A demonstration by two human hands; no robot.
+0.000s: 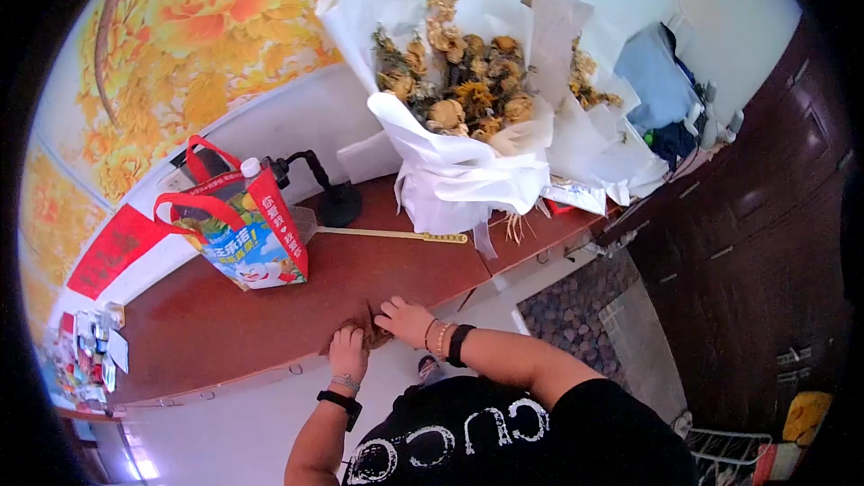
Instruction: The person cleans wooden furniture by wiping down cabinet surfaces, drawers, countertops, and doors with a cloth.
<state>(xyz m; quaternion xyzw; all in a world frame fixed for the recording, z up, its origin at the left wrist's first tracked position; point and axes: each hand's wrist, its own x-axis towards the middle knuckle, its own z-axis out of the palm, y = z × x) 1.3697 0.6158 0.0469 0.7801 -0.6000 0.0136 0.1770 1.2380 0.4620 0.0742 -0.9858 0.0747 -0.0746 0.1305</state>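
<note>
A brown cloth (361, 319) lies bunched at the front edge of the reddish-brown cabinet top (207, 333). My left hand (348, 353) grips its near side, fingers curled into the fabric. From the right, my right hand (407, 320) holds the other part of the cloth, with its fingers bent over it. The two hands are close together, and part of the cloth is hidden beneath them. Beyond them lies a fly swatter with a yellow handle (396, 234); its head is partly behind a colourful shopping bag (247, 243) with red handles.
Behind the bag stands a black stand (338, 205). A large bouquet of dried flowers in white wrapping (459, 162) fills the back right of the top. Small boxes and bottles (94, 351) crowd the far left end. Dark wooden cabinets (747, 243) stand at right.
</note>
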